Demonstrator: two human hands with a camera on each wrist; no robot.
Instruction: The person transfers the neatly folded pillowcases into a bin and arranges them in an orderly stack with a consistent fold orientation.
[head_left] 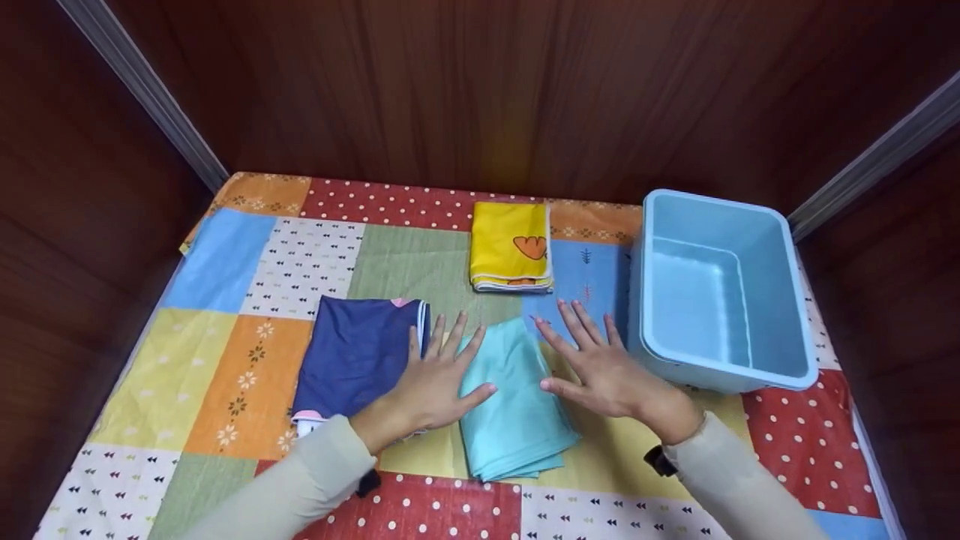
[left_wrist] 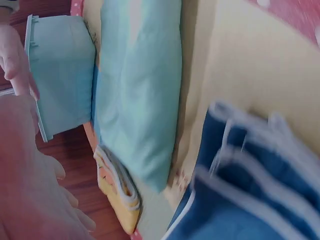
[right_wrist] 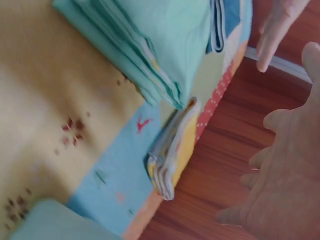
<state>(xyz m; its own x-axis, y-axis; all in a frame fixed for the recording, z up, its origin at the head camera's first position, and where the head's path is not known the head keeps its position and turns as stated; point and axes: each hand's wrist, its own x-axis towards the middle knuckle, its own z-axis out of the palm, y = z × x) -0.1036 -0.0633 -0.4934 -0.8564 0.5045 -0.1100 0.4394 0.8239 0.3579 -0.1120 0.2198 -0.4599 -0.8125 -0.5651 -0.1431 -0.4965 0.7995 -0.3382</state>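
In the head view my left hand (head_left: pixel 436 381) is spread with straight fingers over the gap between a folded navy cloth (head_left: pixel 352 352) and a folded teal cloth (head_left: pixel 514 412). My right hand (head_left: pixel 604 373), fingers also straight and apart, hovers at the right of the teal cloth. Neither hand holds anything. The teal cloth lies slightly skewed, its layered edges toward me. White-edged layers of the navy cloth (left_wrist: pixel 240 200) show up close in the left wrist view. Farther back lies a folded yellow cloth (head_left: pixel 502 244) with an orange print.
A light blue plastic bin (head_left: pixel 690 225) stands at the right, with another rim visible beneath its own. A patchwork tablecloth (head_left: pixel 225 360) covers the table. Dark wood-grain panels (head_left: pixel 450 97) enclose the back and both sides.
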